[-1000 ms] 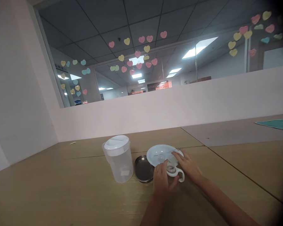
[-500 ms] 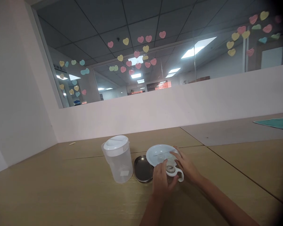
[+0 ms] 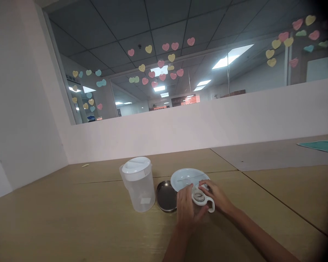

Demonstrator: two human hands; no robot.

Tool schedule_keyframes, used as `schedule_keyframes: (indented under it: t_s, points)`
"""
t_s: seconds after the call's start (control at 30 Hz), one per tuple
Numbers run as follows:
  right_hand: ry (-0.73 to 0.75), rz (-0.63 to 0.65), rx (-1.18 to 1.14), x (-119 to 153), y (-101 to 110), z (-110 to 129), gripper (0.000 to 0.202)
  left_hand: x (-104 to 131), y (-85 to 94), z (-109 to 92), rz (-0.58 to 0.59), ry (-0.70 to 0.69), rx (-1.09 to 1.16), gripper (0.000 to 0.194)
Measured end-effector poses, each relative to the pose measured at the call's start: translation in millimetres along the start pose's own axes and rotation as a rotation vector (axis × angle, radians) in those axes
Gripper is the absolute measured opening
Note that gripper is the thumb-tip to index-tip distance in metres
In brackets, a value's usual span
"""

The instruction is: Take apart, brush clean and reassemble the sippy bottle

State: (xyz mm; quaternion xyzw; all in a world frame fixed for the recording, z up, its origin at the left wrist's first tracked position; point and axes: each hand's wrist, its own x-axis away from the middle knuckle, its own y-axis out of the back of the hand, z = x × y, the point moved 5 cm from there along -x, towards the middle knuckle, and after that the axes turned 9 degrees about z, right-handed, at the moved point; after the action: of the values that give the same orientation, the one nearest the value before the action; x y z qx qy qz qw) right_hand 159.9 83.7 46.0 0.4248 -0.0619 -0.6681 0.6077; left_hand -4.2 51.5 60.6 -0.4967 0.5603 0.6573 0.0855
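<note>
My left hand [image 3: 186,208] is wrapped round the near left side of a bottle with a white collar [image 3: 205,201], a round open mouth and a curved handle pointing right. The bottle's body is mostly hidden by my fingers. On its far right side my right hand [image 3: 216,194] has its fingers bent against the collar's back edge, by a small pale part that I cannot make out clearly. Just behind the bottle is a light blue bowl [image 3: 190,173]. A dark round metal dish [image 3: 166,196] sits left of my left hand.
Left of the metal dish stands a clear plastic pitcher [image 3: 142,193] with a white lid. A teal cloth [image 3: 321,145] lies at the far right of the wooden table [image 3: 84,222]. A small beige scrap [image 3: 85,165] is at the back left, before the white wall [image 3: 142,136].
My right hand's fingers have drawn in from over the bowl's edge to the bottle's collar, and are more bent. My left hand keeps its grip. The view has shifted slightly.
</note>
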Motion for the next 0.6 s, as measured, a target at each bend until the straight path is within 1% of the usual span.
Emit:
schedule_keyframes:
  t_s: [0.07,0.17,0.23,0.3,0.37,0.43,0.53,0.6]
  points:
    - [0.06,0.011,0.033,0,0,2,0.037,1,8.2,9,-0.094,0.059,-0.047,0.059]
    - [0.107,0.024,0.125,0,-1,2,0.039,8,28.2,32,-0.312,0.284,-0.134,0.047]
    - [0.117,0.036,0.191,1,-3,0,0.039,14,43.4,48,-0.471,0.464,-0.179,0.047]
    - [0.126,0.061,0.243,2,-6,-1,0.039,21,56.1,61,-0.593,0.609,-0.218,0.054]
    - [0.121,0.087,0.267,3,-9,-3,0.04,24,65.0,71,-0.651,0.691,-0.264,0.066]
    - [0.095,0.079,0.257,3,-9,-5,0.041,27,70.8,80,-0.68,0.733,-0.313,0.078]
    - [0.044,-0.037,0.171,3,-1,-7,0.044,38,76.1,98,-0.749,0.848,-0.347,0.096]
    - [0.013,-0.127,0.061,3,7,-7,0.046,48,76.8,113,-0.768,0.939,-0.335,0.106]
